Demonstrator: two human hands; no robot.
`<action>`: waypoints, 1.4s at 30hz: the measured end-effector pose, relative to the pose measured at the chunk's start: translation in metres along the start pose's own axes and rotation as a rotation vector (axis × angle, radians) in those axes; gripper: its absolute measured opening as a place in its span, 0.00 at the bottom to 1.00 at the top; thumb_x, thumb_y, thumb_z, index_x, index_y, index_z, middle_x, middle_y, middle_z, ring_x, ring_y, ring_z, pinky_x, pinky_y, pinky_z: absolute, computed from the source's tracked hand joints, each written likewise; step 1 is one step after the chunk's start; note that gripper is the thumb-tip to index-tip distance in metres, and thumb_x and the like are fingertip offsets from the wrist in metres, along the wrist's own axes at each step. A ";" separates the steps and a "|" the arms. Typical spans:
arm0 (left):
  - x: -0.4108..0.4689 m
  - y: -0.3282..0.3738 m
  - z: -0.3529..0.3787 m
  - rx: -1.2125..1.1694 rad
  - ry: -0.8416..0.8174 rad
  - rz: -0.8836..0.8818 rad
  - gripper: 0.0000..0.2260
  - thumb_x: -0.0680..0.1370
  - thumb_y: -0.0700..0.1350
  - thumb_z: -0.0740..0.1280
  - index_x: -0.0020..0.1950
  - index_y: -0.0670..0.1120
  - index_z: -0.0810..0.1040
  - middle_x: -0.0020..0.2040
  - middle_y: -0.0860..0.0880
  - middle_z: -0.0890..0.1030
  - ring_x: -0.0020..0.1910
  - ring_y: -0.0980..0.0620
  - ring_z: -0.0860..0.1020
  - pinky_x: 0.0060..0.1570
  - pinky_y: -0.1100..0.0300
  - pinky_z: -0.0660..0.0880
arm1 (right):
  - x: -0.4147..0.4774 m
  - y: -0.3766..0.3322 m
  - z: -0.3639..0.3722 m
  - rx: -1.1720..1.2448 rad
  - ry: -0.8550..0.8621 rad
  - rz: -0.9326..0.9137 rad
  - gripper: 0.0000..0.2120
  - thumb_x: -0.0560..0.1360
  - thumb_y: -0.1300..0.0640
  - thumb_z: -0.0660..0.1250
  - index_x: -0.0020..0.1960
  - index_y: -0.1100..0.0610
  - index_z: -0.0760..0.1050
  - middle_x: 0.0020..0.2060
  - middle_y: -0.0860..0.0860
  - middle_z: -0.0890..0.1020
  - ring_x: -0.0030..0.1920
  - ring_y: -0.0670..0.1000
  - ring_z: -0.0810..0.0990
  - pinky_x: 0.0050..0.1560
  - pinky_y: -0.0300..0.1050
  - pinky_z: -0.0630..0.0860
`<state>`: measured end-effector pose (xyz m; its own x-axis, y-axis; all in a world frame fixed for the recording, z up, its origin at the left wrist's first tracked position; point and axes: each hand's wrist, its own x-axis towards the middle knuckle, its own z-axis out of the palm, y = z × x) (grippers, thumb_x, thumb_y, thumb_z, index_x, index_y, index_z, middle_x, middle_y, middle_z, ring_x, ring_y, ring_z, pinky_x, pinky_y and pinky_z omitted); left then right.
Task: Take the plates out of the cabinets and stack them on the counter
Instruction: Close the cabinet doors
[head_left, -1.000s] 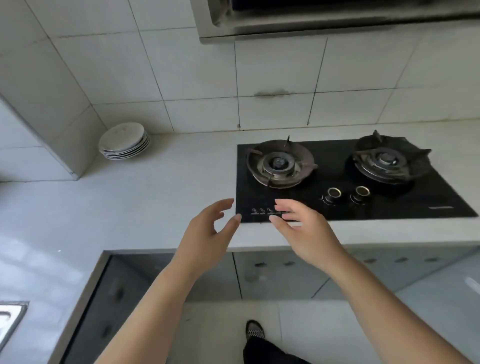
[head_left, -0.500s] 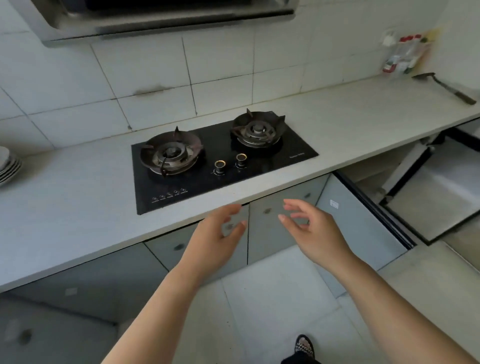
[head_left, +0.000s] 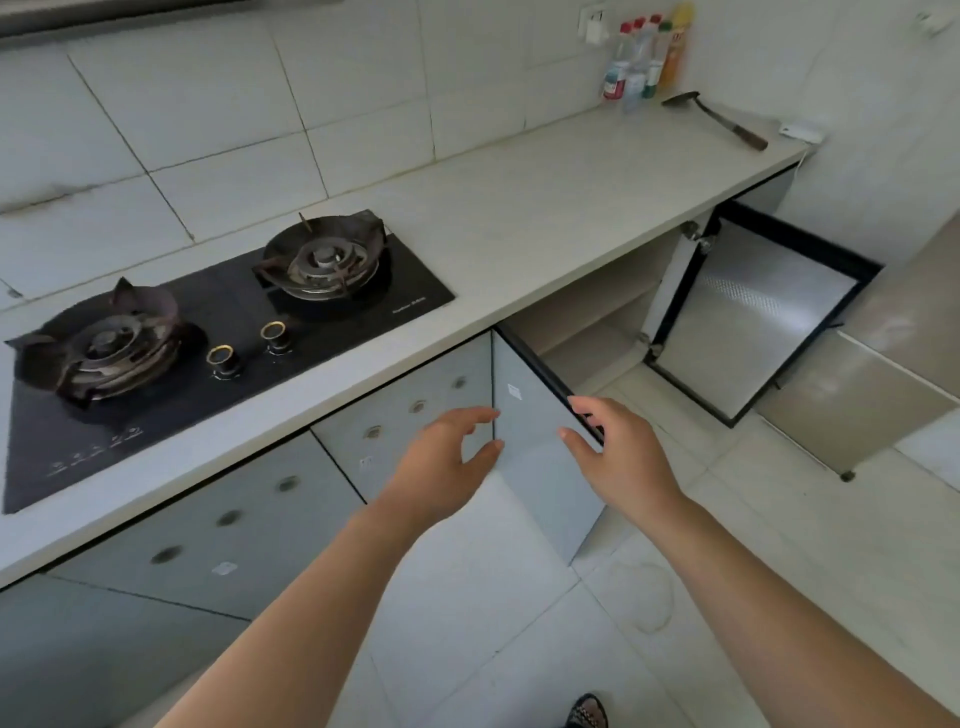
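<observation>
Counter (head_left: 545, 208), open cabinet door (head_left: 535, 447) between empty hands

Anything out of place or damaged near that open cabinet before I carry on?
Nothing is spilled or broken. Two cabinet doors hang wide open over the floor. A faint ring mark shows on the floor tile.

Kitchen clutter along a tiled wall

A black two-burner gas hob (head_left: 208, 338) is set into the bench, with two gold-ringed knobs (head_left: 249, 345) at its front edge. At the far end, several bottles (head_left: 644, 62) stand against the wall; just beside them lies a dark spatula (head_left: 717, 119), and near it a small white object (head_left: 800, 132).
</observation>
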<state>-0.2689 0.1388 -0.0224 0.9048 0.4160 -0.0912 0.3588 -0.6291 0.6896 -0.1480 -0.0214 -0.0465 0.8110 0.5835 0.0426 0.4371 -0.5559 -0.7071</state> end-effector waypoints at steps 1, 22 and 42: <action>0.012 0.005 0.013 0.024 -0.011 -0.009 0.17 0.78 0.51 0.62 0.67 0.54 0.70 0.66 0.55 0.73 0.63 0.57 0.72 0.59 0.65 0.66 | 0.008 0.015 -0.006 -0.016 -0.003 -0.008 0.19 0.76 0.52 0.65 0.66 0.56 0.71 0.61 0.51 0.78 0.61 0.50 0.76 0.60 0.43 0.72; 0.195 -0.017 0.156 0.328 -0.236 0.068 0.19 0.79 0.53 0.60 0.70 0.57 0.65 0.72 0.58 0.65 0.71 0.57 0.62 0.66 0.62 0.62 | 0.093 0.178 0.039 -0.121 -0.159 0.145 0.19 0.76 0.51 0.63 0.66 0.52 0.69 0.58 0.47 0.77 0.57 0.50 0.75 0.55 0.42 0.74; 0.288 -0.027 0.208 0.355 -0.372 0.140 0.16 0.79 0.54 0.60 0.66 0.56 0.71 0.68 0.58 0.70 0.72 0.57 0.60 0.64 0.61 0.66 | 0.132 0.236 0.029 -0.220 -0.174 0.315 0.14 0.76 0.56 0.63 0.61 0.53 0.75 0.52 0.48 0.78 0.52 0.51 0.77 0.48 0.44 0.76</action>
<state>0.0300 0.1391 -0.2170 0.9468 0.0919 -0.3084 0.2259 -0.8724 0.4335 0.0508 -0.0577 -0.2280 0.8490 0.4452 -0.2847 0.2660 -0.8255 -0.4978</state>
